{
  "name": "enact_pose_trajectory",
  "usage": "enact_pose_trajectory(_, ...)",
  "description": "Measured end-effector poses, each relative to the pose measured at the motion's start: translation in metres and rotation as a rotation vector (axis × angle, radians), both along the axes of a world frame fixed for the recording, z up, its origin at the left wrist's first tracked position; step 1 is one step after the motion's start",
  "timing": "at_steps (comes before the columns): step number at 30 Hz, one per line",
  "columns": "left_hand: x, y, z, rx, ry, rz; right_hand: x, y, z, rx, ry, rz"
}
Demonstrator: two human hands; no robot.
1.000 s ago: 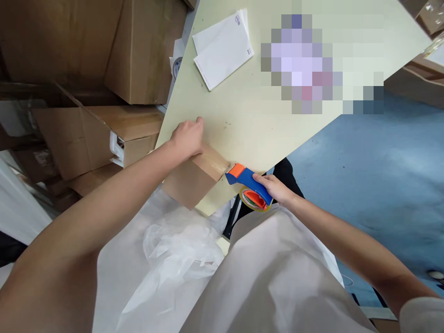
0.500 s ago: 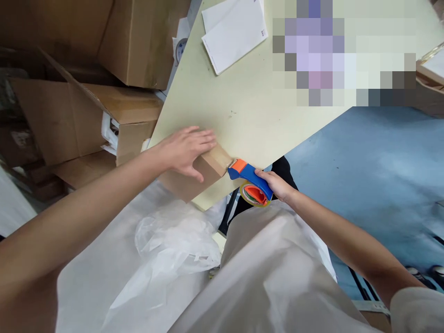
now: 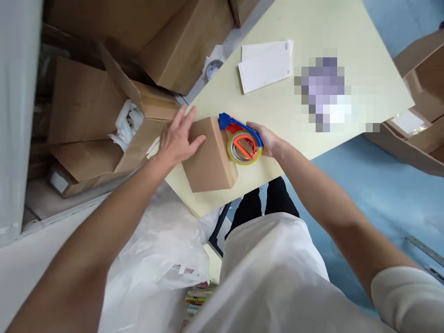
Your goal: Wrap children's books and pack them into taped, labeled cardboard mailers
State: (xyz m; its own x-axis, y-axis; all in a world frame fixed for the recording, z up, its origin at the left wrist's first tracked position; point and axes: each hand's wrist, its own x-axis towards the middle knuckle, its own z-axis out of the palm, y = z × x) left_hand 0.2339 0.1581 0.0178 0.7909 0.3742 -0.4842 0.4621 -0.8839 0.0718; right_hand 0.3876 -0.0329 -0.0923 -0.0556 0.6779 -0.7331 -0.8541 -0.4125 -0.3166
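A small brown cardboard box (image 3: 208, 159) stands near the corner of the pale table (image 3: 298, 108). My left hand (image 3: 178, 136) rests against the box's left side, fingers spread, with the thumb over its top edge. In my right hand (image 3: 266, 138) is a blue and orange tape dispenser (image 3: 244, 143) carrying a roll of clear yellowish tape. The dispenser's blue head is at the far right edge of the box, with the roll beside the box's right face. Whether tape is stuck to the box there I cannot tell.
White papers (image 3: 265, 64) lie farther back on the table, left of a pixelated patch. Open cartons (image 3: 86, 106) stand on the left, one with white packing inside. Another open carton (image 3: 421, 83) is at the right. A translucent plastic bag (image 3: 166, 240) hangs below the table corner.
The box has turned and sits more upright in view. My right hand has brought the dispenser up to the box's far right edge. My left hand has slid to its left side.
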Motion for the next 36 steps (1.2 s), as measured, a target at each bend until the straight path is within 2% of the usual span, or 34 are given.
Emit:
enact_pose_trajectory(2,0.003,-0.013,-0.004,-0.021,-0.053,-0.058,0.013,0.019,-0.002,0.043,-0.062,0.053)
enact_pose_trajectory(4,0.005,-0.024,-0.01,-0.03,-0.066,-0.09,0.019,0.027,-0.003,0.067,-0.173,0.044)
enact_pose_trajectory(7,0.006,-0.032,-0.016,-0.015,-0.089,-0.061,0.018,0.023,-0.002,0.094,-0.368,-0.03)
enact_pose_trajectory(9,0.005,-0.033,-0.016,-0.016,-0.106,-0.042,0.017,0.016,0.001,0.128,-0.454,-0.022)
enact_pose_trajectory(14,0.006,-0.033,-0.013,-0.03,-0.14,-0.013,0.016,0.0,0.016,0.246,-0.565,0.185)
enact_pose_trajectory(17,0.006,-0.034,-0.014,-0.014,-0.138,-0.005,0.018,-0.006,0.017,0.284,-0.636,0.286)
enact_pose_trajectory(20,0.006,-0.035,-0.015,-0.002,-0.117,0.003,0.025,-0.019,0.015,0.324,-0.678,0.378)
enact_pose_trajectory(24,0.006,-0.035,-0.014,-0.001,-0.076,0.014,0.03,-0.062,0.019,0.322,-0.716,0.528)
enact_pose_trajectory(27,0.007,-0.036,-0.013,-0.001,-0.05,0.028,0.019,-0.101,0.029,0.294,-0.669,0.613)
enact_pose_trajectory(30,0.009,-0.038,-0.012,-0.007,-0.043,0.038,0.004,-0.126,0.036,0.301,-0.591,0.667)
enact_pose_trajectory(33,0.005,-0.036,-0.011,-0.002,-0.054,0.065,0.0,-0.13,0.035,0.288,-0.608,0.64)
enact_pose_trajectory(36,-0.009,-0.028,-0.013,0.063,-0.073,0.225,0.012,-0.111,0.032,0.235,-0.621,0.592)
